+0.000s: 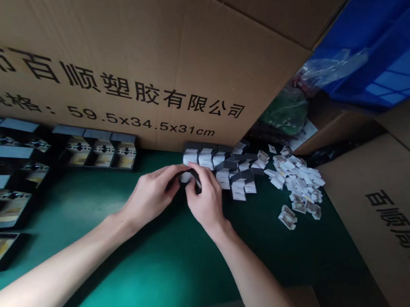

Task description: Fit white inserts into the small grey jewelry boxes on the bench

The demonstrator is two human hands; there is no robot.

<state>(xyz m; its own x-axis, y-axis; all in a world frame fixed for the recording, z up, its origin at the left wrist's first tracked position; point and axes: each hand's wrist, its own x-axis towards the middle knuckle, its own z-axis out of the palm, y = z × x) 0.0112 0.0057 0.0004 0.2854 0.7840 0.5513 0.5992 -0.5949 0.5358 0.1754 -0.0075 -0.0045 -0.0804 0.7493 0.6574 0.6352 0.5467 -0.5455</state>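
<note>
Fingers of my left hand point(153, 192) and my right hand point(206, 195) curl around one small black box with a white insert point(186, 176), gripping it from both sides. My fingers cover much of that box. Just beyond and to the right of it stand several similar small black boxes with white fronts point(239, 186), close together in rows. Farther right lies a loose heap of white folded pieces point(295, 176), with one white piece point(287, 217) a little apart at its near side.
Open black cases with printed inserts point(7, 209) are lined up on the left of the green table point(102, 251). A large cardboard carton point(131, 31) walls off the back, another carton point(387, 215) the right. A blue bin point(394, 54) and plastic bags point(287, 109) are behind.
</note>
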